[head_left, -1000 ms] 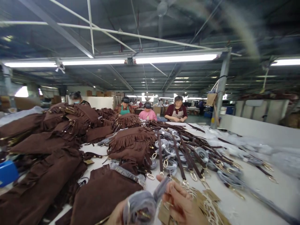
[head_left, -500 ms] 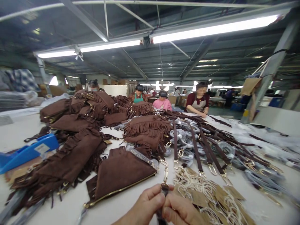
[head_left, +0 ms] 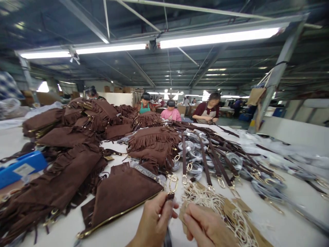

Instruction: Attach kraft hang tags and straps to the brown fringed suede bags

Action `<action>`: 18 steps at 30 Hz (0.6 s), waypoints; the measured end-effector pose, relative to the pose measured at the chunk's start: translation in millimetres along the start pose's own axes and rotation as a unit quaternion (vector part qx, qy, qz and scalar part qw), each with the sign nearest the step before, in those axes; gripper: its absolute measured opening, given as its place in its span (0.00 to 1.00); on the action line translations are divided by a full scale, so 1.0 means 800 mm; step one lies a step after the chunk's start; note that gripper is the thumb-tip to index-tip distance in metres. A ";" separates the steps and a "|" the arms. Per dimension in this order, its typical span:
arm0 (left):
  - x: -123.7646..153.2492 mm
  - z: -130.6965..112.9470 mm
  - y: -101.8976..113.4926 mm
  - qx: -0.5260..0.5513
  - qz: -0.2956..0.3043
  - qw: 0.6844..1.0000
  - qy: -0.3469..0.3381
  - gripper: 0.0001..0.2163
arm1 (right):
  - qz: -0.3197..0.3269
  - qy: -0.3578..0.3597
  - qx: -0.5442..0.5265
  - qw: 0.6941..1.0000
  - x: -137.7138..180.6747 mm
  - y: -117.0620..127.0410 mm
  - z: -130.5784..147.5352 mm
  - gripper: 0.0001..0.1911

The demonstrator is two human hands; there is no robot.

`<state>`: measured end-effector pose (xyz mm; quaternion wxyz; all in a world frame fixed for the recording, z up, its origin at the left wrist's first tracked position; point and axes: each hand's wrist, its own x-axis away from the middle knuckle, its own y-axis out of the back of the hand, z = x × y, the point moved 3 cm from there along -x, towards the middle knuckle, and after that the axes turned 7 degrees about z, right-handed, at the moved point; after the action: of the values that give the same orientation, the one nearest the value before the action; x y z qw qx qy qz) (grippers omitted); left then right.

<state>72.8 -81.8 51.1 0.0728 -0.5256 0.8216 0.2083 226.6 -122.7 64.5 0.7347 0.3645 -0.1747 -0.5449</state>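
Note:
My left hand [head_left: 153, 220] is closed round the end of a dark brown strap, with its gold clasp [head_left: 173, 183] sticking up above the fingers. My right hand [head_left: 205, 227] is beside it, fingers pinched on a brown paper tag [head_left: 183, 212] with white string. Both hands are at the bottom edge, over the white table [head_left: 272, 226]. A flat brown suede bag [head_left: 123, 195] with a gold edge lies just to the left of my left hand. A heap of brown tags with white strings [head_left: 226, 209] lies to the right.
Piles of fringed brown suede bags [head_left: 151, 145] cover the left and middle. Several brown straps with gold clasps [head_left: 205, 161] and wrapped bundles run back on the right. A blue tray [head_left: 17, 168] sits far left. Several co-workers [head_left: 208, 111] sit at the far end.
The camera view has tipped down and shifted. The grey wrapped bundle I held a second ago is gone; the strap's gold clasp now stands up from my left hand, and my right hand has taken a tag.

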 end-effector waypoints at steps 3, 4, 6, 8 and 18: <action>0.000 0.002 -0.004 -0.047 0.005 0.998 -0.037 0.16 | -0.008 -0.007 0.006 1.000 -0.001 0.000 0.001 0.19; 0.000 0.003 -0.006 -0.058 0.007 0.997 -0.048 0.14 | -0.014 -0.012 0.009 1.000 -0.001 0.001 0.000 0.19; 0.000 0.005 -0.008 -0.073 0.013 0.995 -0.065 0.12 | -0.014 -0.017 0.014 1.000 -0.001 0.002 0.000 0.20; 0.000 0.007 -0.011 -0.089 0.017 0.993 -0.075 0.12 | -0.009 -0.018 0.017 1.000 0.000 0.003 0.000 0.20; -0.007 -0.024 -0.023 0.063 0.086 0.991 -0.081 0.14 | -0.052 -0.016 -0.015 0.998 -0.004 0.010 -0.003 0.18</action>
<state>93.4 -91.6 65.6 0.1544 -0.4291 0.8664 0.2037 232.8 -118.0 69.2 0.7076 0.3537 -0.1589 -0.5907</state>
